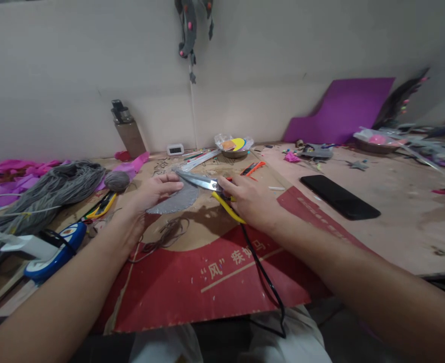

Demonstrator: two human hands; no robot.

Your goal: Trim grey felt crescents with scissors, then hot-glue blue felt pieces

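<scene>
My left hand [157, 194] pinches a piece of grey felt [179, 198] with a curved, stitched-looking lower edge, held above the cardboard. In my right hand [248, 197] is a pair of scissors [203, 181], its metal blades pointing left toward the top of the felt. A yellow handle [228, 207] shows below my right fingers; whether it belongs to the scissors I cannot tell. The blade tips lie close to my left fingertips, and whether they touch the felt is unclear. Loose grey thread [167, 236] lies on the cardboard beneath the felt.
Red-and-tan cardboard [162, 297] covers the front of the table. Left are grey yarn [65, 194], a yellow cutter [103, 205] and a blue power strip [58, 257]. A black phone [339, 196] lies right; a bowl [234, 153] stands behind. A black cord [265, 280] hangs over the front edge.
</scene>
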